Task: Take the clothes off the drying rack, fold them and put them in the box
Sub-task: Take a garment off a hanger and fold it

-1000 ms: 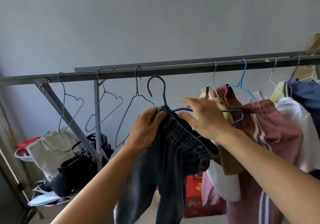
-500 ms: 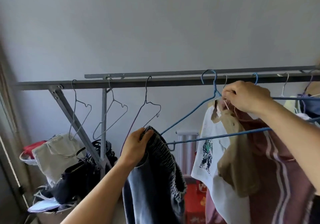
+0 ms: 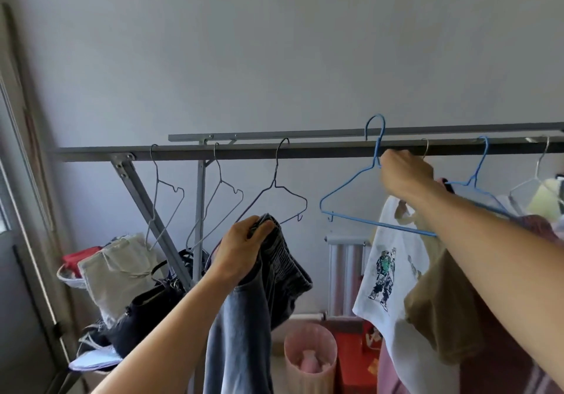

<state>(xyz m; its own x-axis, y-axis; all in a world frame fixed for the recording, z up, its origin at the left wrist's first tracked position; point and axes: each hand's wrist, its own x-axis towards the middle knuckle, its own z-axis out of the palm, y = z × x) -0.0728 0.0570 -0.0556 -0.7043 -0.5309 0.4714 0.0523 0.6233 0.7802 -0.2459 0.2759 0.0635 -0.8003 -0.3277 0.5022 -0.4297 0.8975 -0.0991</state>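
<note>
My left hand [image 3: 242,248] grips the elastic waistband of a pair of blue-grey jeans [image 3: 244,332], which hang down free of any hanger. My right hand [image 3: 406,175] holds an empty blue hanger [image 3: 351,207] by its neck, with the hook up at the grey rack bar [image 3: 305,151]. Three bare wire hangers [image 3: 274,192] hang on the bar to the left. To the right a white printed T-shirt [image 3: 387,274], a tan garment [image 3: 439,302] and a maroon striped one [image 3: 503,348] hang on the rack. No box is visible.
A slanted rack leg [image 3: 152,222] and an upright post [image 3: 200,210] stand at the left. Behind them a beige bag [image 3: 119,274] and a black bag [image 3: 143,311] are piled. A pink bin [image 3: 309,360], a red bag [image 3: 351,360] and a radiator [image 3: 345,274] sit below.
My right hand pulled the blue hanger out of the jeans and lifted it to the bar. My left hand kept the jeans and lowered them slightly. The view tilted up.
</note>
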